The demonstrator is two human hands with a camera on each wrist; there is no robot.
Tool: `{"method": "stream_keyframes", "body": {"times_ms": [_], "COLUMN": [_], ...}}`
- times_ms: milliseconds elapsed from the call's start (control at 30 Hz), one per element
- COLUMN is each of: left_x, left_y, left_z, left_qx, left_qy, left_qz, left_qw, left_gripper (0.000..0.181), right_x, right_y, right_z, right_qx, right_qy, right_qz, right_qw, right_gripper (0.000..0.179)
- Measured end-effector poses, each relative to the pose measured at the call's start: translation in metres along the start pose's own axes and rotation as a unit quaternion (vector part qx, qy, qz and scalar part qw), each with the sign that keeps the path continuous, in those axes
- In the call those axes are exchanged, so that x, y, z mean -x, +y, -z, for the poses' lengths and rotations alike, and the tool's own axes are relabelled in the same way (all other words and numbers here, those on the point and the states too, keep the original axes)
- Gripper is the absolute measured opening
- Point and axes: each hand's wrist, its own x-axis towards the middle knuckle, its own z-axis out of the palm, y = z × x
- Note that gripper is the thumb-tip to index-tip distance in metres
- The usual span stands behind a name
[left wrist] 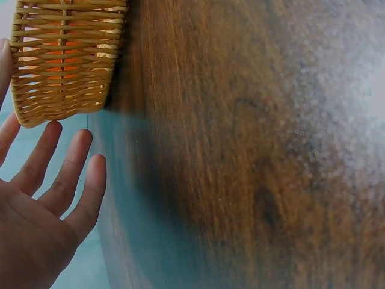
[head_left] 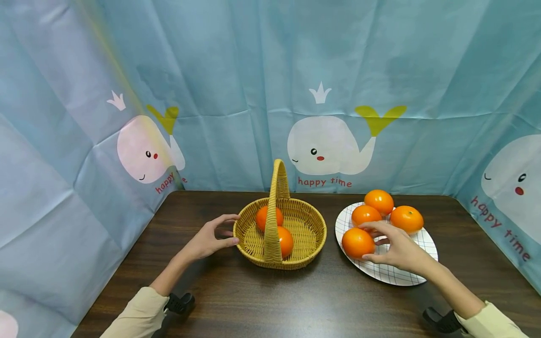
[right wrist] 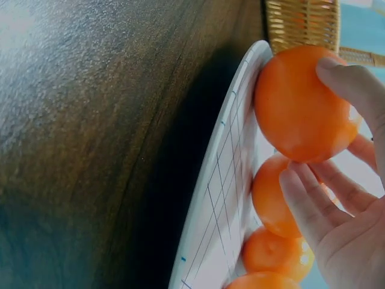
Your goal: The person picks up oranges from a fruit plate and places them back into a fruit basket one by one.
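Observation:
A yellow wicker basket (head_left: 302,264) with a tall arched handle stands mid-table. Two oranges lie inside, one (head_left: 262,218) towards the back left and another (head_left: 286,242) partly behind the handle. At the basket's left rim, my left hand (head_left: 210,240) touches it with thumb and fingertips, the fingers loosely extended in the left wrist view. My right hand (head_left: 399,251) holds an orange (right wrist: 298,102) between thumb and fingers, over the left part of a white grid-patterned plate (head_left: 393,278). Several more oranges (head_left: 406,219) sit on that plate, behind the held one.
The dark wooden table (head_left: 253,305) meets a blue curtain (head_left: 228,141) with whale prints along its back and sides. A strip of tabletop separates basket and plate. Black bands (head_left: 179,303) circle both wrists.

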Motion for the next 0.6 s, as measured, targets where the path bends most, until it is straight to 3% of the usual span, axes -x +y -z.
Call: {"method": "stream_keyframes", "body": {"times_ms": [600], "left_x": [0.0001], "left_y": [0.001], "left_z": [0.0002], "left_qx": [-0.004], "left_qy": [-0.002], "left_qz": [-0.016], "left_qw": [0.9999], "left_gripper": [0.061], "right_x": [-0.002], "right_y": [-0.005], "right_z": [0.0037], "right_qx": [-0.002], "right_qy": [-0.004], "right_qz": [0.025], "right_qw": [0.9997], "right_gripper": [0.067]}}
